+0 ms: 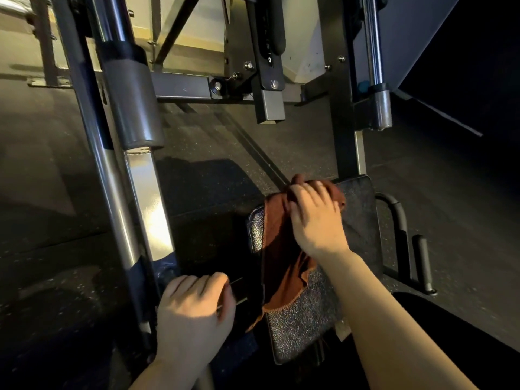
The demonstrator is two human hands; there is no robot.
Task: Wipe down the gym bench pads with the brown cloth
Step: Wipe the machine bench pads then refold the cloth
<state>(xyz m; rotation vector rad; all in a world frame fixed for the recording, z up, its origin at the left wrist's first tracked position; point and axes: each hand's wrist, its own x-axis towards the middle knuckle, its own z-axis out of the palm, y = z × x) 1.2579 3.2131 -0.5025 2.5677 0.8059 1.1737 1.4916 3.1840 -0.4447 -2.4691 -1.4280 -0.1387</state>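
A black textured bench pad (306, 313) lies at the lower middle, running away from me. The brown cloth (281, 263) is spread along its left half and hangs a little over the left edge. My right hand (315, 218) grips the bunched far end of the cloth near the pad's far edge and presses it onto the pad. My left hand (194, 308) sits left of the pad, fingers curled round a thin dark bar on the machine frame.
Slanted chrome and grey frame posts (132, 170) stand on the left. A black adjustment column with numbers (268, 52) rises at the top middle. Black handles (422, 263) stick out right of the pad. Dark rubber floor lies all around.
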